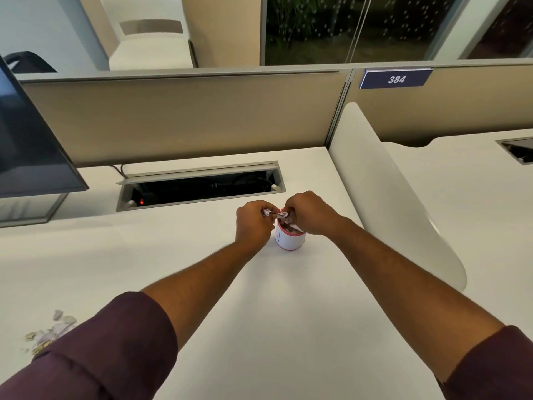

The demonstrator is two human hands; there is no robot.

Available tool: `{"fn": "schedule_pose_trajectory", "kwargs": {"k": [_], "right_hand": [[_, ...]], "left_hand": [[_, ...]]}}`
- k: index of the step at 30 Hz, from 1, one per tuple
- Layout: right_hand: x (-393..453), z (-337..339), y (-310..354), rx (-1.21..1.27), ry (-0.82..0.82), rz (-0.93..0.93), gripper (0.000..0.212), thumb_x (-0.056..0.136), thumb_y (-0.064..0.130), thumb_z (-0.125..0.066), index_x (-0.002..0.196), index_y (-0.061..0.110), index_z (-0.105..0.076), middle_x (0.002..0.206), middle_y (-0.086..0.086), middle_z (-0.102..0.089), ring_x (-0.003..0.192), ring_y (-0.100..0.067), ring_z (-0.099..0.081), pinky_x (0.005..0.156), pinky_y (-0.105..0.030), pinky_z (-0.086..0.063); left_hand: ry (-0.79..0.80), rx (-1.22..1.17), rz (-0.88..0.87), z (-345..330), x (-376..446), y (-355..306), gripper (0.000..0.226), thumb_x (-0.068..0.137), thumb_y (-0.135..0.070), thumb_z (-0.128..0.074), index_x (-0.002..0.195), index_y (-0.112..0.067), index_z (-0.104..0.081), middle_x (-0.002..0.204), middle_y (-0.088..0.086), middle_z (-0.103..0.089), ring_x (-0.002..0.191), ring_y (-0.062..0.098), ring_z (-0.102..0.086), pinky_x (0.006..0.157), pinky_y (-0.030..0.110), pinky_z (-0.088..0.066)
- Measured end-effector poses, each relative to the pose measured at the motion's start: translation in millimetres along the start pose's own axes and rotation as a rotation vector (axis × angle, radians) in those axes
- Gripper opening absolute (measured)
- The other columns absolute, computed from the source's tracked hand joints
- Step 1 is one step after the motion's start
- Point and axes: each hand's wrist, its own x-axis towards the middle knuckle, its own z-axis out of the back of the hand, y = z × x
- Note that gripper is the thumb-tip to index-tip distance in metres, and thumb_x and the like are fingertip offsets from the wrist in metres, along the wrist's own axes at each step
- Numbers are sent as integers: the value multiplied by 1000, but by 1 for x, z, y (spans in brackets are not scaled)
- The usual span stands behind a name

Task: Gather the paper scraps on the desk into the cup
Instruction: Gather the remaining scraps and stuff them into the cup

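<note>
Maroon sleeves [95, 350] fill the near edge, both pushed up the forearms, which reach forward across the white desk [288, 313]. At the near left, partly hidden behind the left sleeve, a loose heap of paper scraps [54, 327] lies on the desk, well apart from both hands. Farther out, the two hands meet over a small white cup [290, 239] with a red rim that stands upright on the desk. The left hand [253, 225] is curled shut around a crumpled scrap [267, 212], just beside the cup's left rim. The right hand [310, 213] hangs over the cup's mouth, its fingers pinched on another bit of paper [283, 215] at the rim; more paper shows inside the cup. Beyond the hands an open cable tray [199, 186] is sunk into the desk, a small red light glowing inside. A dark monitor [26, 140] stands at the left, a white divider [389, 192] at the right. A beige partition [184, 116] closes the back, with a blue plate [396, 79] reading 384.
</note>
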Motion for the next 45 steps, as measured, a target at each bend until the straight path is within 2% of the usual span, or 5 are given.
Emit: {"fn": "schedule_pose_trajectory", "kwargs": {"k": [9, 24, 37, 40, 45], "right_hand": [[-26, 12, -12, 134, -153, -4, 24, 87, -5, -59, 97, 7, -77, 100, -11, -77, 95, -29, -67, 76, -34, -53], [-38, -7, -31, 410, -370, -121, 23, 89, -4, -65, 97, 13, -79, 93, -2, -79, 85, -17, -71, 80, -28, -59], [-46, -15, -35, 510, -432, -179, 18, 89, 4, -71, 104, 14, -76, 90, -2, -76, 75, -18, -73, 73, -30, -59], [-49, -18, -33, 514, -451, -171, 18, 87, 7, -75, 103, 14, -76, 87, 0, -77, 74, -15, -73, 76, -33, -62], [-52, -24, -25, 485, -448, -145, 15, 84, 15, -78, 99, 18, -77, 92, 5, -79, 83, -11, -74, 81, -36, -63]], "left_hand": [[15, 26, -56, -8, -5, -13, 23, 87, 7, -62, 98, -4, -78, 100, 12, -77, 89, 24, -69, 85, 35, -58], [189, 246, -162, -42, 4, -20, 20, 85, -9, -74, 102, -17, -79, 98, 7, -76, 86, 22, -66, 78, 30, -55], [195, -93, -31, -13, -2, -31, 35, 79, 17, -61, 103, -4, -75, 139, 13, -60, 127, 29, -58, 94, 38, -57], [125, -74, -46, -11, -2, -29, 32, 85, 15, -55, 100, -6, -75, 139, 12, -61, 122, 25, -62, 80, 19, -53], [73, -150, -35, -9, 1, -22, 37, 89, 17, -46, 97, -6, -74, 129, 9, -66, 92, 13, -66, 81, 24, -57]]}}
